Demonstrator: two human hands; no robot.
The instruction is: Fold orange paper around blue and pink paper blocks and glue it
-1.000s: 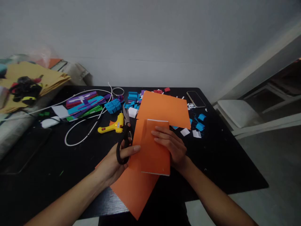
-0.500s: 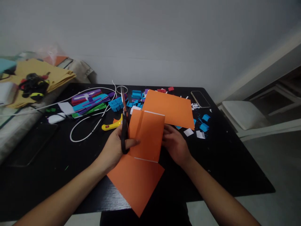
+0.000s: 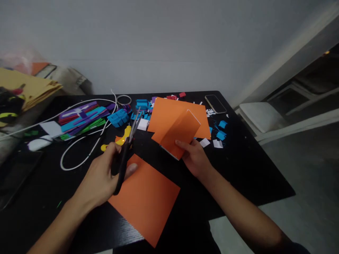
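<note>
In my left hand is a pair of black-handled scissors, its slim blades pointing up and away from me. My right hand grips a folded orange sheet with pale edges, thumb on its face. Below my left hand a square orange sheet lies on the black table. Another orange sheet rests farther back, partly behind the folded one. Just beyond my left fingers lies a yellow glue gun, partly covered by the scissors.
A white cable loops on the left around bundled coloured strips. Blue pieces and white scraps lie scattered. A phone sits at the back right. Yellow envelopes are piled far left, before the wall.
My left hand has released the folded orange sheet and moved left and nearer with the scissors. My right hand now holds that sheet alone, tilted. The whole view has shifted.
</note>
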